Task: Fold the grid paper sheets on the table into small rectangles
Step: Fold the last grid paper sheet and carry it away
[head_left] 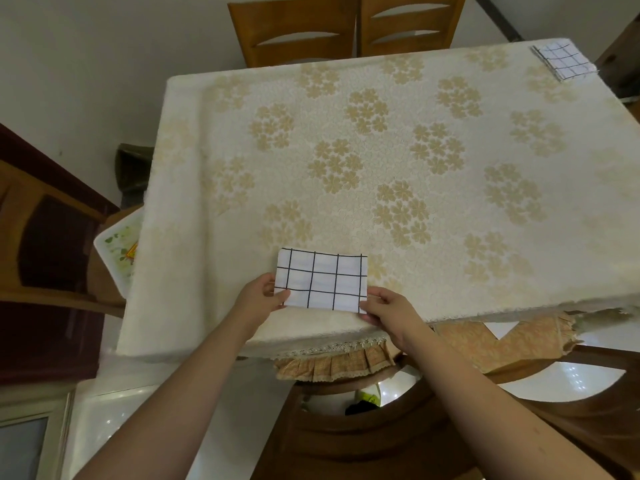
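Observation:
A white sheet with a black grid (320, 278), folded into a rectangle, lies flat near the table's front edge. My left hand (258, 301) pinches its near left corner, thumb on top. At the sheet's near right corner, my right hand (388, 311) pinches the edge with its fingertips. A stack of folded grid sheets (564, 60) sits at the table's far right corner.
The table (450, 150) wears a cream cloth with gold flower clusters. Two wooden chairs (346, 26) stand behind it. A dark wooden cabinet (45, 254) is on the left, and a chair with a frilled cushion (346, 365) is below the front edge.

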Motion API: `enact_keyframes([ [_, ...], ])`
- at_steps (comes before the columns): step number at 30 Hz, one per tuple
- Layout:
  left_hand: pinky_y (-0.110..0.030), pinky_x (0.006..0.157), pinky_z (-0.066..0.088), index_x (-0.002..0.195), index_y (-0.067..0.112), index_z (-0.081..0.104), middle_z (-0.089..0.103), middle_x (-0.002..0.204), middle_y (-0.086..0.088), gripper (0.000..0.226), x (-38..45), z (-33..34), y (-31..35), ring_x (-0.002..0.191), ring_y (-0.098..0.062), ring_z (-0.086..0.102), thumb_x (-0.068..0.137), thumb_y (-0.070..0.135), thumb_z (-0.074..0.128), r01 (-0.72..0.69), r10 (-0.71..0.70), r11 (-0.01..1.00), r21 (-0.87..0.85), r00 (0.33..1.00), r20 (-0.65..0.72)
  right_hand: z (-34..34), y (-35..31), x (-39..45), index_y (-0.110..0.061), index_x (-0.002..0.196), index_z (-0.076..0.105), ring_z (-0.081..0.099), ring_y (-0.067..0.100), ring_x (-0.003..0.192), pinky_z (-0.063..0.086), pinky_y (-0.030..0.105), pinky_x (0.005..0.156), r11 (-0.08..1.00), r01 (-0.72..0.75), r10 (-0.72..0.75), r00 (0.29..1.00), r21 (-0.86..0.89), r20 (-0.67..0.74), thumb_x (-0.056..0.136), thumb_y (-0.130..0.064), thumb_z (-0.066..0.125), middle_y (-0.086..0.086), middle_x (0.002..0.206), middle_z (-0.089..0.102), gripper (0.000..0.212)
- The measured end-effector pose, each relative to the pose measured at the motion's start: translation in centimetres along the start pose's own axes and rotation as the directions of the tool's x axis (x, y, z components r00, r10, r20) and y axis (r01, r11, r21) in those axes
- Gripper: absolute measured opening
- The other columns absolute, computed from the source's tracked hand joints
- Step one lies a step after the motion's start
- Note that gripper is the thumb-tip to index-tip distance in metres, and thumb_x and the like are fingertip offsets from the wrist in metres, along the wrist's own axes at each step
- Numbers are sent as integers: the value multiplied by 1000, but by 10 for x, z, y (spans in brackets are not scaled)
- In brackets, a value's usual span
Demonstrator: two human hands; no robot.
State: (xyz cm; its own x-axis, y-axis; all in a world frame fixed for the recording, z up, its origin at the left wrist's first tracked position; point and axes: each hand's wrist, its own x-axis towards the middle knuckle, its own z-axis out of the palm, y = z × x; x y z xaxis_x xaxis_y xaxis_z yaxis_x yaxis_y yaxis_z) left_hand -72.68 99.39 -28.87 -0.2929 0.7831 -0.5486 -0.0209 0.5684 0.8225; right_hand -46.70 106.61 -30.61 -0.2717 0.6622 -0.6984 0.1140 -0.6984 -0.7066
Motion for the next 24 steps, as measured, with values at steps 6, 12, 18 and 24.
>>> enact_keyframes([
  [6,-32,83,57,124,21,53,70,114,2,44,-43,-16,4,101,-13,68,86,5,68,-64,53,997,49,977,208,0,-2,-29,-13,104,69,52,27,72,46,39,74,974,155,-137,983,-164,119,77,-38,77,11,76,54,37],
  [12,-45,91,54,111,21,64,72,105,-3,22,-60,-12,0,95,-20,70,92,33,62,31,-31,999,-10,999,39,7,9,-55,-23,57,39,30,18,59,33,33,63,957,195,-199,980,-213,0,81,-28,75,2,59,29,44],
  [18,-38,77,54,94,10,66,71,93,-10,8,-80,-7,1,84,-24,67,92,18,63,25,-22,998,-63,999,35,7,20,-97,-8,81,54,42,25,62,42,31,59,978,163,-161,987,-132,25,73,-41,79,14,77,43,41],
  [24,-34,78,58,110,5,66,73,102,-11,20,-102,-5,2,93,-24,71,91,13,63,-5,7,1000,-11,985,171,-2,31,-145,-3,99,72,64,35,86,53,38,75,993,120,-120,993,-16,-14,88,-36,65,20,99,71,35],
])
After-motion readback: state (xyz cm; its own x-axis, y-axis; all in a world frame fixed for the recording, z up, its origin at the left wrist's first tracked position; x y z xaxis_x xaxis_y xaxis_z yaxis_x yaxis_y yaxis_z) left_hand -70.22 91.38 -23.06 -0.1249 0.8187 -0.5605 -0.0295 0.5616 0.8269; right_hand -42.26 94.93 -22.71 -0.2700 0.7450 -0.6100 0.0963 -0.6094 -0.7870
